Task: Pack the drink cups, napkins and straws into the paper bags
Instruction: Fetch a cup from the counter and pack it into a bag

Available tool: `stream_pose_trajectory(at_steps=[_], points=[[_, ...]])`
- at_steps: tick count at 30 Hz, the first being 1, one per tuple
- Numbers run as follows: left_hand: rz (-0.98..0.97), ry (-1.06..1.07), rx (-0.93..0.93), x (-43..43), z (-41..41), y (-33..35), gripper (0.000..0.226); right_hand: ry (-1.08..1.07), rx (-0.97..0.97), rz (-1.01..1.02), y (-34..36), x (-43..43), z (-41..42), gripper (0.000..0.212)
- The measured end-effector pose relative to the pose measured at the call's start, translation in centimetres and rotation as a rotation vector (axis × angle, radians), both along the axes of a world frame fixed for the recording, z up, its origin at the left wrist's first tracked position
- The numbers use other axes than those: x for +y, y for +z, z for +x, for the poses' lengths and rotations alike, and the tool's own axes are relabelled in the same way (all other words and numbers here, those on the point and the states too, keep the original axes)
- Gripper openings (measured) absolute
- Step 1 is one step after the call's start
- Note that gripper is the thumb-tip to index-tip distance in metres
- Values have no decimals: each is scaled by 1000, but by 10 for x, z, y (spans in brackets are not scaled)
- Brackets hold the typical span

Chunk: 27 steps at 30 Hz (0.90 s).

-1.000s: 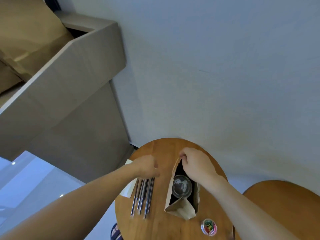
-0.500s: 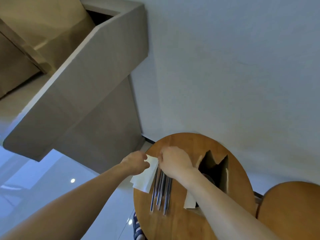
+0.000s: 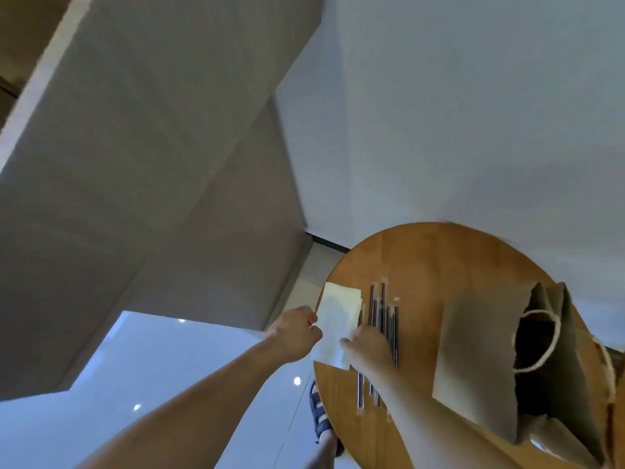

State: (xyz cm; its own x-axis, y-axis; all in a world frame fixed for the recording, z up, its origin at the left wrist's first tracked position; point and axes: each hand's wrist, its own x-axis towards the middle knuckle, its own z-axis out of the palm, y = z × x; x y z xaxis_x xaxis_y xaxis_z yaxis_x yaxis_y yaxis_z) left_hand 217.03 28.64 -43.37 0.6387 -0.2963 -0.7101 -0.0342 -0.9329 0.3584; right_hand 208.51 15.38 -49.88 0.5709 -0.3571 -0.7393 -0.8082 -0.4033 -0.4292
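At the left edge of the round brown wooden table (image 3: 439,258), a thin white folded paper napkin (image 3: 338,309), partly over the tabletop and partly out past the rim. Gripped from two sides.

Just off the table's left edge, the left hand (image 3: 297,330), fingers curled tight, thumb and forefinger pressed together on the napkin's left border.

Over the tabletop, just inside the left rim, the right hand (image 3: 368,346), knuckles up, thumb and fingertips closed on the napkin's lower right corner, wrist lying across the straws. Impossible to tell whether one sheet or several between the fingers.

On the table's left side, just inward of the napkin, a row of long dark drinking straws (image 3: 384,306) in clear wrappers, flat on the wood, side by side, partly hidden under the right hand and forearm.

On the table's right part, apart from the straws, a brown paper bag (image 3: 480,350) with white cord handles, mouth open, inside too dark to make out.

Below the table's left rim, a foot in a dark blue sandal (image 3: 319,418) on pale glossy floor. Beyond the table's far left, a large grey cabinet (image 3: 152,164); behind the table, a plain white wall (image 3: 473,113).
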Motion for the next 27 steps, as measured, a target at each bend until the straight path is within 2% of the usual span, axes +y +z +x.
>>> stream_pose_trajectory(at_steps=[3,7,11,20,23,27], points=[[12,1,11,3,1,-13,36,-29,44,-6,-29,10,4,24],[13,44,20,9,2,-29,34,-93,83,-80,-54,16,6,40],[-1,95,39,18,0,-40,33,-83,83,-157,-67,21,7,43],[-30,147,58,19,1,-47,34,-39,76,-245,-73,19,3,17],[-42,147,50,14,3,-45,35,-86,13,-181,-67,18,1,13],[-86,207,45,7,4,-41,42,-322,-188,15,-49,15,-2,12]])
